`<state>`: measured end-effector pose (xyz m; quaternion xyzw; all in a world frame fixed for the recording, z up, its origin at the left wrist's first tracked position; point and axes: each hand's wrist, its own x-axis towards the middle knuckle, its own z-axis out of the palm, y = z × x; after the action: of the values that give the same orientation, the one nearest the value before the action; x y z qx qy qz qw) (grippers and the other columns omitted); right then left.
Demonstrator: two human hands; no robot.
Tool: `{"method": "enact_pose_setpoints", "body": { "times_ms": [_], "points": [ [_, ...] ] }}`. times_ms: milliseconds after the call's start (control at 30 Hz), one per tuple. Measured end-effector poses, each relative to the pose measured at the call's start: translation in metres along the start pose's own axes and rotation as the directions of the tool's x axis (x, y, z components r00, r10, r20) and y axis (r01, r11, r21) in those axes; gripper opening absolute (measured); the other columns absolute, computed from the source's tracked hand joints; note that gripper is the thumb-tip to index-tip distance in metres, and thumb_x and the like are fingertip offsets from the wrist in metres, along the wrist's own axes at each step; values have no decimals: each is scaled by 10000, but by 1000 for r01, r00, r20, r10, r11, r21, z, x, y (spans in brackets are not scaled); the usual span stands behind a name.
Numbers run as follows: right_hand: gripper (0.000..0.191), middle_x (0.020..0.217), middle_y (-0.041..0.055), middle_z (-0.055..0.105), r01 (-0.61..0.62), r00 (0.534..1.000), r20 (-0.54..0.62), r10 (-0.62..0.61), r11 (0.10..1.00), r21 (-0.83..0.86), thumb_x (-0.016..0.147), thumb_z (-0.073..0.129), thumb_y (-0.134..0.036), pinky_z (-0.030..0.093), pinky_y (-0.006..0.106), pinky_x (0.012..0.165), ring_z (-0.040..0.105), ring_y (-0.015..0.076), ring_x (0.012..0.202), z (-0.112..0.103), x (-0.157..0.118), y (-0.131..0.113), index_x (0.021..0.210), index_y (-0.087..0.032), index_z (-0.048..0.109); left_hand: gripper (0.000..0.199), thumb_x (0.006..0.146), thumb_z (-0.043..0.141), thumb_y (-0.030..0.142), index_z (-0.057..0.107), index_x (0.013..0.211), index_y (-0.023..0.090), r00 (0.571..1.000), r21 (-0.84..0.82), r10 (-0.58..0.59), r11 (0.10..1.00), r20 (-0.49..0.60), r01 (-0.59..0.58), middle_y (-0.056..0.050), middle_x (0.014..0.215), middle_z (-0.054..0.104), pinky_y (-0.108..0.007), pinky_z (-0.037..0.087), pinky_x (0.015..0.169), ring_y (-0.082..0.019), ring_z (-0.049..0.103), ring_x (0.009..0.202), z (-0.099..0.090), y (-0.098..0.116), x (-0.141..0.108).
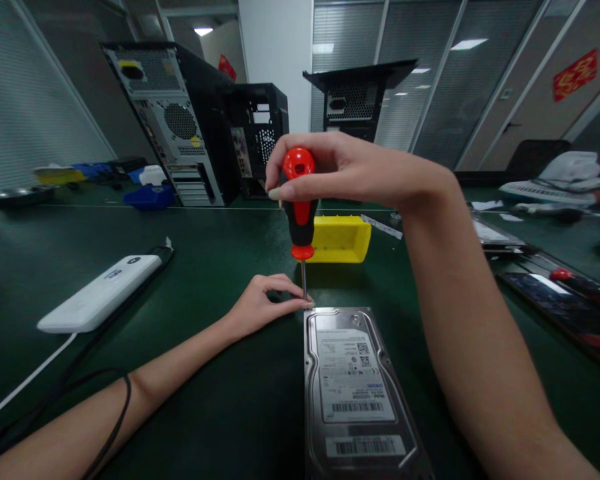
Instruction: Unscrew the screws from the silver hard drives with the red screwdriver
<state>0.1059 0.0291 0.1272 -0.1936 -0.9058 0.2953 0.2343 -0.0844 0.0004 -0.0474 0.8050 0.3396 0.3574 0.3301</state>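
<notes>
A screwdriver with a red and black handle (301, 220) stands upright over the far left corner of a hard drive (357, 373). My right hand (340, 167) is closed around the top of that handle, thumb along its near side. Low on the metal shaft, the thumb and fingers of my left hand (265, 303) pinch together around the tip, touching the drive's corner. Whatever sits under the tip is hidden by these fingertips. The drive lies flat, its silver labelled side up, and runs toward me on the dark green tabletop (215, 253).
Just behind the drive lies a yellow plastic bin (343, 240). A white power strip (103, 293) with cables is at left, one black cable crossing my left forearm. Computer cases (180, 127) stand at the back. A dark flat panel (555, 307) is at right.
</notes>
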Motion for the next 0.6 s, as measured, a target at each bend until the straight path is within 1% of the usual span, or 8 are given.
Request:
{"method": "enact_pose_setpoints", "body": {
  "times_ms": [67,167,267,467,533,600],
  "points": [
    [105,986,-28,646,20,1000,-9,-20,998,-54,811,643,-320,507,229,772,607,145,948,0,1,0,885,-248,624,116,812,711,282,758,839,179,1000,-4,-3,1000,-2,3,-49,869,738,-298,519,790,-188,663,840,0,0,0],
    [126,970,-6,630,83,997,3,-83,989,-119,845,625,-326,490,263,794,603,148,917,0,2,0,891,-210,608,128,817,705,289,759,850,177,1000,-5,-9,1000,5,9,-53,879,737,-296,519,783,-188,662,838,0,0,-1],
    [156,946,10,619,124,992,12,-124,981,-148,846,629,-348,478,275,787,593,154,892,1,3,1,857,-196,594,137,827,695,294,760,867,180,1000,-2,-15,1000,17,15,-54,888,735,-287,513,773,-185,659,838,-1,0,-1],
    [213,780,3,578,47,992,-105,-69,979,-197,779,687,-362,430,260,668,554,140,752,6,5,1,780,-169,597,126,832,686,270,760,867,175,1000,3,-15,1000,21,15,-53,878,724,-273,499,750,-175,651,819,-1,1,1],
    [228,760,2,571,34,991,-121,-60,978,-205,776,684,-375,422,262,659,553,142,748,7,6,0,772,-167,590,132,836,681,275,759,877,177,999,9,-19,1000,28,19,-55,889,722,-273,495,746,-178,648,827,-1,0,1],
    [218,792,3,583,34,991,-119,-58,981,-192,772,687,-365,431,264,674,564,146,774,8,6,-1,798,-172,590,143,843,672,278,759,895,176,999,13,-25,1000,34,24,-57,891,722,-277,493,743,-181,645,828,-2,0,1]
  ]
}}
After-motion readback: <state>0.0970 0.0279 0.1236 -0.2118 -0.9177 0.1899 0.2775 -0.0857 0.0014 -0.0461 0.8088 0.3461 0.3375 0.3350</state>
